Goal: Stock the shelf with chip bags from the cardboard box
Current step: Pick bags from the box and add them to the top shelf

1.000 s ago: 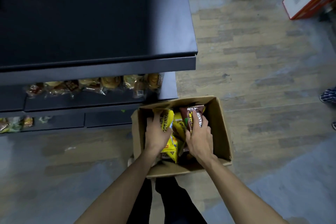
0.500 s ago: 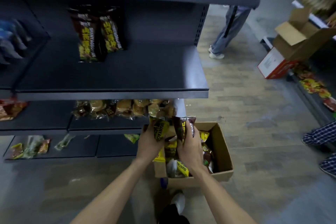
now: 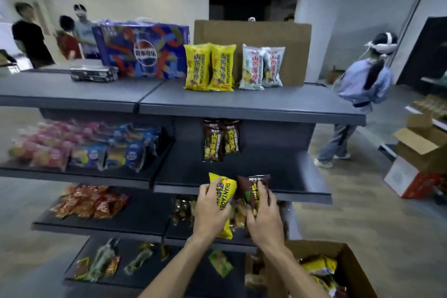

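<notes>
The left hand (image 3: pixel 210 210) grips a yellow chip bag (image 3: pixel 223 203), fingers curled round its left edge; the right hand (image 3: pixel 263 213) grips a brown chip bag (image 3: pixel 254 191), fingers wrapped across its front. Both bags are held upright, side by side, just in front of the edge of the middle shelf (image 3: pixel 285 184), above the cardboard box (image 3: pixel 348 256), which sits at lower right with more bags inside. Judged step: carrying two bags to their display rows. Matching stock is already in place: two brown bags (image 3: pixel 221 139) stand at the back of the middle shelf, and two yellow bags (image 3: pixel 209 66) stand on the top shelf (image 3: pixel 242 101) beside two white bags (image 3: pixel 262 66). Recommended procedure: place each bag with its own colour, the brown one in front of or beside the brown pair, the yellow one alongside the yellow pair above. Keep each bag upright with the printed face outward. Grip lightly; the bags are air-filled and the contents are likely to crush. Set the base down flat before releasing, or the bag may topple forward off the edge.
</notes>
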